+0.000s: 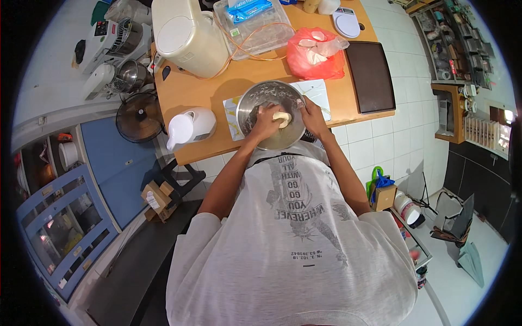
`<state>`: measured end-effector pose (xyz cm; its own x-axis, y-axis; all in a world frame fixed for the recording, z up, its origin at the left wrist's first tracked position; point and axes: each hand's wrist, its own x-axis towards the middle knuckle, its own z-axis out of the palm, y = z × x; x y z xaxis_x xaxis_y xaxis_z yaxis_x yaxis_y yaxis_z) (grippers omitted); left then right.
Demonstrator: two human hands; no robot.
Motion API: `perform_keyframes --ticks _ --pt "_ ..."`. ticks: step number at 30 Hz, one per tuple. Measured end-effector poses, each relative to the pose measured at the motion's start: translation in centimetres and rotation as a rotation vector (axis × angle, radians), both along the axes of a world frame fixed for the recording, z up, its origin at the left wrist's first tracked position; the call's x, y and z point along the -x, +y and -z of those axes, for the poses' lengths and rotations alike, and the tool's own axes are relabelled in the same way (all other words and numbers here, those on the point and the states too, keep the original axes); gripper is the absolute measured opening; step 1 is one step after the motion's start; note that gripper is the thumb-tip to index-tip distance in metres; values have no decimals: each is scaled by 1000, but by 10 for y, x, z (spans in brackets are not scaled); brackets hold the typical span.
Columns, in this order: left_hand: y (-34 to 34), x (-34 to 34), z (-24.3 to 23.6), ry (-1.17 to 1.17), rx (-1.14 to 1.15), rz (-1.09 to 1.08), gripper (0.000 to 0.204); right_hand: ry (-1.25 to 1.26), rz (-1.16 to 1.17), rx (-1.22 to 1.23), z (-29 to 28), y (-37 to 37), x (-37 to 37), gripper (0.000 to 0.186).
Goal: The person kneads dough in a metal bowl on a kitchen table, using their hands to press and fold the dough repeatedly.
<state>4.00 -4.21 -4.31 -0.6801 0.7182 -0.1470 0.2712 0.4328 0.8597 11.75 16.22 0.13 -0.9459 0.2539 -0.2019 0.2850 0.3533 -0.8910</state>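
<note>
Steel mixing bowl point(255, 100) — left hand point(265, 123) curled on pale dough point(281, 117); right hand point(310, 115) gripping rim at 3 o'clock; white jug point(191, 126) at 9 o'clock.

The left hand point(265, 124) covers most of the dough point(281, 117) in the steel bowl point(255, 96), so only a pale lump shows beyond its fingers. Under the right hand's point(311, 117) fingers the bowl's rim is hidden. The paper point(315, 89) beneath the bowl is mostly covered.
</note>
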Motion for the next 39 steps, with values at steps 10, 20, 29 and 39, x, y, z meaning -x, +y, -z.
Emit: perform_keyframes --ticks 10,20,29,39 --pt "-9 30 5 -259 62 222 47 27 -6 -5 3 1 -1 32" --pt "-10 14 -16 -148 11 137 47 37 -9 -23 11 2 -3 33" --pt "2 6 -11 -8 35 66 27 38 -4 -24 16 2 -3 33" --pt "-11 5 -29 89 28 236 40 34 -22 -35 8 2 -3 33"
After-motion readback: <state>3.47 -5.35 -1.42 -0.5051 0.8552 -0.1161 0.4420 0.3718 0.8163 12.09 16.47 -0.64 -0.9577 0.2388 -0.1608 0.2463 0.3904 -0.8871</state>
